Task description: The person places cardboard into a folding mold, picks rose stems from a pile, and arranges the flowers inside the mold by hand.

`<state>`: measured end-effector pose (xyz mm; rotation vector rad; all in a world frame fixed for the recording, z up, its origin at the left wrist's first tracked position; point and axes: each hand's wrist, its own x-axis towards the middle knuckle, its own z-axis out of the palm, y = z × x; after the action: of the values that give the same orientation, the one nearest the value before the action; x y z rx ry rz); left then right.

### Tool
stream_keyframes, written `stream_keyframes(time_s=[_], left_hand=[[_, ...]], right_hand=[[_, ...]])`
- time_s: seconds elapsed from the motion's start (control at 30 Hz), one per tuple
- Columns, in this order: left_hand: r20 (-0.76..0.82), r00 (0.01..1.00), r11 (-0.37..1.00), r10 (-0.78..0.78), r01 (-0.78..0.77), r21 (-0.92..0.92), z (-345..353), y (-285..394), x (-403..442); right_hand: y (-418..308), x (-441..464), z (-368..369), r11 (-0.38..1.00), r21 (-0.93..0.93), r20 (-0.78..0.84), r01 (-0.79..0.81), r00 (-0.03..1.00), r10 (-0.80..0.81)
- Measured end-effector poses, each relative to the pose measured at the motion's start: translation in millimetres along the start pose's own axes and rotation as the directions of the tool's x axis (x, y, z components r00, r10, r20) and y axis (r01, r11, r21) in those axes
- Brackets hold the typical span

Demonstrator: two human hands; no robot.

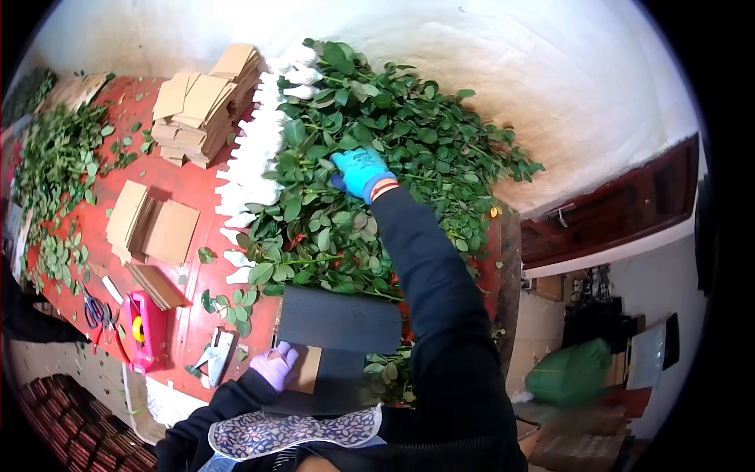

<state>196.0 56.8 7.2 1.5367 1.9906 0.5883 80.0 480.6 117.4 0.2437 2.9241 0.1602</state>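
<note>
Scuffed red tabletop bears our dense heap of glossy rose stems, white tapered sleeves along its left edge. Our blue-gloved right hand dips into it, foliage hiding whether its fingers grip. Our purple-gloved left hand closes on flat brown cardboard over ribbed black sheeting.

no word, number or brand can be read. dark, writing-like marks run across the back of the blue glove on the right hand, which is over the leafy stems; they are too small and blurred to make out as letters or digits.
</note>
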Motion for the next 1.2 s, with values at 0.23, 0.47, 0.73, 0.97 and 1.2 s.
stream_keyframes(time_s=[0.23,0.47,0.73,0.97,1.2], left_hand=[[-0.019,1.0,1.0,0.006,-0.006,-0.002,1.1,-0.5,-0.3],[-0.004,1.0,1.0,0.013,-0.013,0.001,0.3,0.0,1.5],[-0.049,0.999,0.999,0.014,-0.016,-0.035,5.7,-4.3,1.2],[-0.117,0.992,0.996,0.05,-0.057,-0.063,4.8,-2.9,0.8],[-0.038,0.999,0.999,0.033,-0.034,-0.032,1.2,-5.1,0.0]], right_hand=[[34.4,-45.3,-31.5,0.996,0.086,-0.422,0.036,0.907,0.003],[46.0,-97.0,-127.8,0.957,0.285,-0.602,0.06,0.788,0.13],[11.0,-65.2,-80.9,0.985,0.169,-0.134,-0.03,0.99,0.053],[-3.3,-70.4,-70.1,0.996,0.041,-0.011,0.08,0.997,-0.08],[-3.5,-48.3,-0.1,0.976,-0.18,-0.141,0.125,0.978,-0.151]])
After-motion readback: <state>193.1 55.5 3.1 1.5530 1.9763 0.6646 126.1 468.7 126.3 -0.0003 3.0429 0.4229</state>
